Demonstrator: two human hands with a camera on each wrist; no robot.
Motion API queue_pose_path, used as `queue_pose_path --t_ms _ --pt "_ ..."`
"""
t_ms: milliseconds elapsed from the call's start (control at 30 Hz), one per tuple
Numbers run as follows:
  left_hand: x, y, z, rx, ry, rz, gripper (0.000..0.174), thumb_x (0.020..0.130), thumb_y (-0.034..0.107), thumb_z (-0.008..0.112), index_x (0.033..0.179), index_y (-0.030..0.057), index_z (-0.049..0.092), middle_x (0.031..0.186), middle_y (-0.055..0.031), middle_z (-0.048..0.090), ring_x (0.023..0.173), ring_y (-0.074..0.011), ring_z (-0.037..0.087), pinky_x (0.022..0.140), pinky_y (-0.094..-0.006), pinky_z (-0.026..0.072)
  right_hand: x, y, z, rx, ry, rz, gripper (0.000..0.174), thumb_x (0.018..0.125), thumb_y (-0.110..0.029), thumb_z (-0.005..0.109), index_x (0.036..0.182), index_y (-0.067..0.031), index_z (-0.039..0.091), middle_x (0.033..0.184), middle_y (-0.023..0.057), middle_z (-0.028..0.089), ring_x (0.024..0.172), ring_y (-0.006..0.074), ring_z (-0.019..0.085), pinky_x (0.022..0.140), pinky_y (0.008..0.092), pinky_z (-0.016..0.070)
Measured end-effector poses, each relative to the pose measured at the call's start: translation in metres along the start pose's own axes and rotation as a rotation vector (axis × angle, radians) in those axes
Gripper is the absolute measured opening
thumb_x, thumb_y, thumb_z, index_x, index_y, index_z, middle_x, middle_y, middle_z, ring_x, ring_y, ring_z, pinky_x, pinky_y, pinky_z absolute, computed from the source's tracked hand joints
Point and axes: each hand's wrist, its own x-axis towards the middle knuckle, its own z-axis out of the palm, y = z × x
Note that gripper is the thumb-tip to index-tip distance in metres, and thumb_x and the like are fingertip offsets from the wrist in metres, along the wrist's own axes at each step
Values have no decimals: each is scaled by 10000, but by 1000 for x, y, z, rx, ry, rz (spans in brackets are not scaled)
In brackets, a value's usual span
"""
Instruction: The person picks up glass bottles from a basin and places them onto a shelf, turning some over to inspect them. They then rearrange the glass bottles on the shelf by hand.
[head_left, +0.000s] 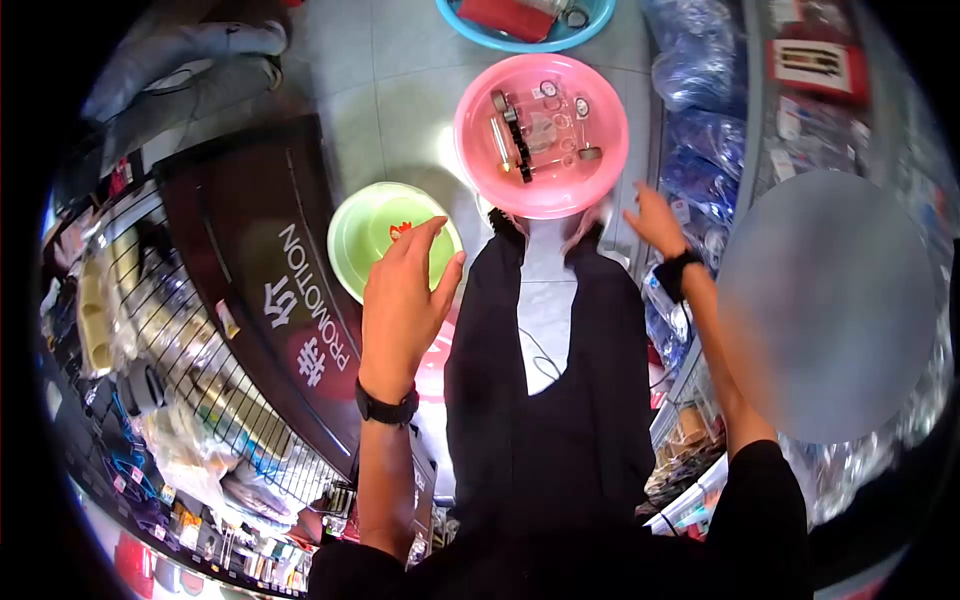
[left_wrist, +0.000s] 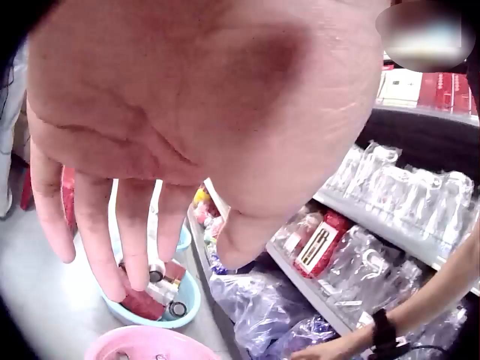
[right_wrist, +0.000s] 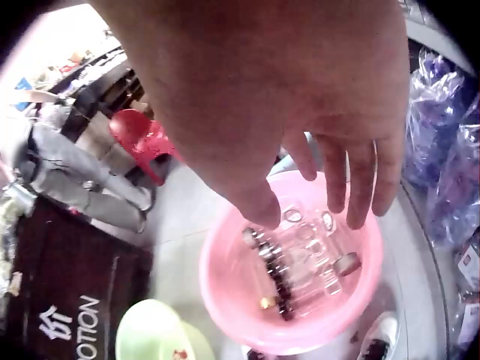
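Observation:
A pink basin (head_left: 541, 205) on the floor holds clear plastic pieces and several dark-capped items; it shows in the right wrist view too (right_wrist: 217, 300). Left of it in the head view stands a light green basin (head_left: 350, 245) with a small red-orange item (head_left: 400, 231) inside. My left hand (head_left: 402, 300) is over the green basin's near right edge, fingers extended, holding nothing; its palm (left_wrist: 202, 97) fills the left wrist view. My right hand (head_left: 660, 225), right of the pink basin, has relaxed, spread fingers and nothing in them. In its wrist view the hand (right_wrist: 300, 112) appears above the pink basin.
A blue basin (head_left: 520, 42) with a red item stands beyond the pink one. A dark promotion stand (head_left: 250, 270) and wire rack are on the left, shelves of plastic-wrapped goods (head_left: 700, 150) on the right. A person's grey-clothed legs (head_left: 190, 65) show at upper left, a red stool (right_wrist: 142, 135) nearby.

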Motion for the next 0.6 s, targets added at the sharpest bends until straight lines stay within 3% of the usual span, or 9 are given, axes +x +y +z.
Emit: queue_pose_path --t_ms 100,167,200,233,267,300,433,533,600 --pt "57 -32 74 -52 -62 -81 425 925 229 704 1282 20 604 1149 -193 686 1077 -370 653 910 -421 514 126 20 10 33 -52 161 614 835 -323 717 1295 30 513 1201 287 639 1130 474 604 953 525 504" --pt "85 -43 124 -43 -141 -133 438 920 253 707 1276 20 605 1160 -200 682 1072 -391 645 919 -432 517 194 55 57 -67 27 105 622 816 -376 731 1249 30 544 1157 282 652 1079 467 624 918 515 512" --pt "96 -52 153 -42 -159 -139 427 915 250 694 1265 21 602 1126 -196 677 1024 -392 645 870 -457 513 241 65 80 -100 83 50 628 806 -402 739 1225 29 559 1134 279 658 1053 464 634 900 511 516" --pt "104 -62 178 -29 -192 -142 417 911 247 680 1253 22 598 1091 -191 672 976 -392 646 821 -482 509 263 68 98 -10 22 159 579 809 -400 727 1180 19 579 1124 284 662 1064 471 627 898 511 516" --pt "111 -67 200 -54 -243 -171 437 920 262 677 1276 26 588 1137 -197 669 1016 -399 642 853 -474 514 278 86 126 -27 78 163 611 809 -406 726 1214 22 567 1120 283 665 1061 460 634 887 518 519" --pt "120 -75 218 -71 -290 -195 456 928 277 674 1299 29 577 1183 -203 666 1055 -405 637 885 -467 518 313 132 170 91 -105 144 638 815 -423 721 1250 11 550 1128 289 663 1067 450 640 889 519 526" --pt "142 -97 279 -108 -343 -209 471 932 267 660 1329 38 550 1111 -186 663 984 -388 644 824 -478 516 303 88 188 -154 -50 415 851 802 -444 782 1371 47 383 1131 299 670 1060 448 663 884 515 552" --pt "150 -110 312 -56 -364 -189 449 930 264 661 1296 24 561 1054 -180 654 933 -376 646 795 -473 516 308 104 222 -222 145 368 850 809 -452 774 1351 64 369 1143 286 669 1060 455 661 880 518 556" --pt "156 -115 329 -10 -402 -178 445 923 255 663 1284 15 562 1060 -177 649 946 -365 644 804 -475 516 313 110 223 -89 121 380 873 795 -484 778 1336 72 378 1151 286 663 1052 459 662 876 519 556"
